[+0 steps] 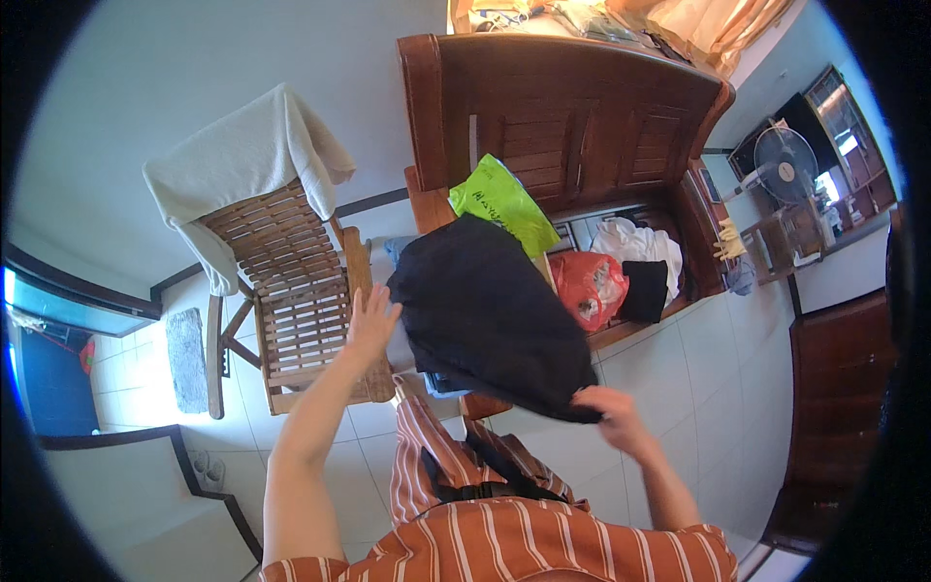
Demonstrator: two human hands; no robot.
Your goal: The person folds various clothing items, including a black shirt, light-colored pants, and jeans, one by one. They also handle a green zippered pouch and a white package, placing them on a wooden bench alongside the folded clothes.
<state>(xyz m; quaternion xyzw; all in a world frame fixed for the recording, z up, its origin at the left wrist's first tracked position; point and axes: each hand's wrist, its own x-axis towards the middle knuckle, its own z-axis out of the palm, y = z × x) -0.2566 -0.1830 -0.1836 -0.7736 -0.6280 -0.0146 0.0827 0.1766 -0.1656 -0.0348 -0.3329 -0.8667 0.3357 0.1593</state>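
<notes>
A large black cloth garment (487,305) is spread out in front of me, hanging over the near end of the wooden bench. My right hand (611,415) pinches its lower right corner. At the garment's left edge, my left hand (374,320) has its fingers extended and apart; whether the thumb touches the cloth I cannot tell. Beneath the garment some folded blue clothing (444,385) peeks out. A bright green plastic bag (505,207) bearing writing lies against the garment's far edge.
On the dark wooden bench (567,124) are a red plastic bag (589,287), a black folded cloth (644,291) and white cloth (640,244). A slatted wooden chair (302,313) draped with a white towel (225,160) stands left. A fan (785,167) is at far right.
</notes>
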